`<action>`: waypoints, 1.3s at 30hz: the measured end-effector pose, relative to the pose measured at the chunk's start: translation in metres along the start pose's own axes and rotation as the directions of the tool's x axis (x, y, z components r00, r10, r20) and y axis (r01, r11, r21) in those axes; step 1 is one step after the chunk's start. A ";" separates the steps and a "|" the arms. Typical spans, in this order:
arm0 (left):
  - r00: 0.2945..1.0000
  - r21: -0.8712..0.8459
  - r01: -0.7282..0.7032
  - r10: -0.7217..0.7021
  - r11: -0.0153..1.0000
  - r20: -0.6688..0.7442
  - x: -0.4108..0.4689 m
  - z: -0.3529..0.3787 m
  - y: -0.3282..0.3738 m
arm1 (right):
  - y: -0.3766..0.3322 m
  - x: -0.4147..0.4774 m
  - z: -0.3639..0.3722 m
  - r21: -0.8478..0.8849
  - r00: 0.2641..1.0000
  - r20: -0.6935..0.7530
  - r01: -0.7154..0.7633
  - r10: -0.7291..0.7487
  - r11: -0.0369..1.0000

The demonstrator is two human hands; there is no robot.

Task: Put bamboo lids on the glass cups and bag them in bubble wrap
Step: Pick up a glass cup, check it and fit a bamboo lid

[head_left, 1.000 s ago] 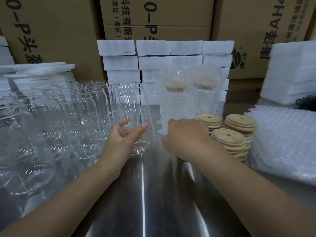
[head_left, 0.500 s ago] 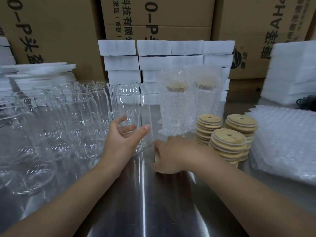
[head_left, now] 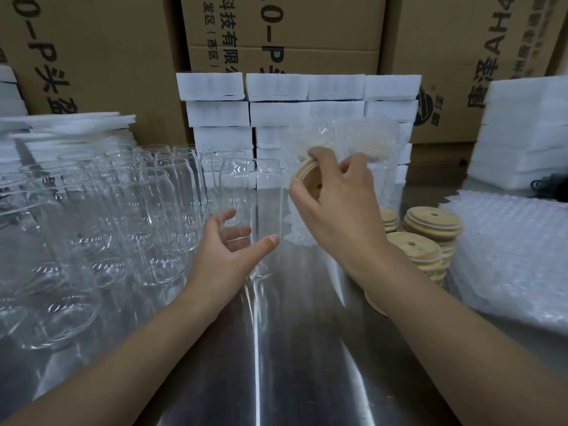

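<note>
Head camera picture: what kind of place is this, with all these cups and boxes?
Most likely a packing workshop or warehouse. Big printed cardboard cartons stand behind, dozens of empty glass cups crowd the steel table, and stacks of bamboo lids and bubble wrap sit ready.

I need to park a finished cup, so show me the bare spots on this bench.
Free: the shiny steel benchtop in the near middle, bordered left by the clear glass cups and right by the white bubble-wrap pile. Crowded: the round bamboo lid stacks and white foam blocks fill the back.
</note>
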State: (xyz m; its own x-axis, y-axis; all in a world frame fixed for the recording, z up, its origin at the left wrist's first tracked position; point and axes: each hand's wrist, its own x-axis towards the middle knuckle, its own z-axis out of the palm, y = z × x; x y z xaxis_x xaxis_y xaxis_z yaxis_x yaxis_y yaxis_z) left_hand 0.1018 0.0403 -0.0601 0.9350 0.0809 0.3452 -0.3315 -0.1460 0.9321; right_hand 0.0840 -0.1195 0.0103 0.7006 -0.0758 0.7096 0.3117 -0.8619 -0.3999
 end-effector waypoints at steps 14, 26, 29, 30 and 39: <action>0.986 0.102 -0.046 0.029 0.994 0.164 -0.001 0.001 -0.006 | -0.008 -0.004 0.009 0.669 0.986 -0.137 0.019 0.099 0.743; 0.977 0.044 -0.006 -0.003 0.999 0.213 -0.004 0.004 -0.003 | -0.005 -0.008 0.018 0.669 0.999 -0.002 -0.039 0.054 0.742; 0.976 0.035 -0.004 -0.004 0.999 0.219 -0.005 0.004 -0.001 | -0.005 -0.009 0.020 0.693 0.999 0.026 -0.043 0.034 0.720; 0.975 0.039 -0.004 -0.004 0.999 0.222 -0.005 0.004 -0.001 | -0.005 -0.009 0.020 0.694 0.999 0.034 -0.043 0.027 0.718; 0.974 0.040 -0.003 -0.006 0.999 0.225 -0.006 0.004 0.000 | -0.005 -0.014 0.027 0.707 0.998 0.057 -0.034 -0.008 0.706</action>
State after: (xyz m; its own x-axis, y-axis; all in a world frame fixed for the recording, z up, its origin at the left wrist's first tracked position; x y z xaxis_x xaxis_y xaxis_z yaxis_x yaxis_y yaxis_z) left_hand 0.0970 0.0364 -0.0627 0.9414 -0.1418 0.3060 -0.3289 -0.1859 0.9259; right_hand 0.0896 -0.1002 -0.0134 0.7331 -0.0400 0.6790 0.6503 -0.2514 -0.7169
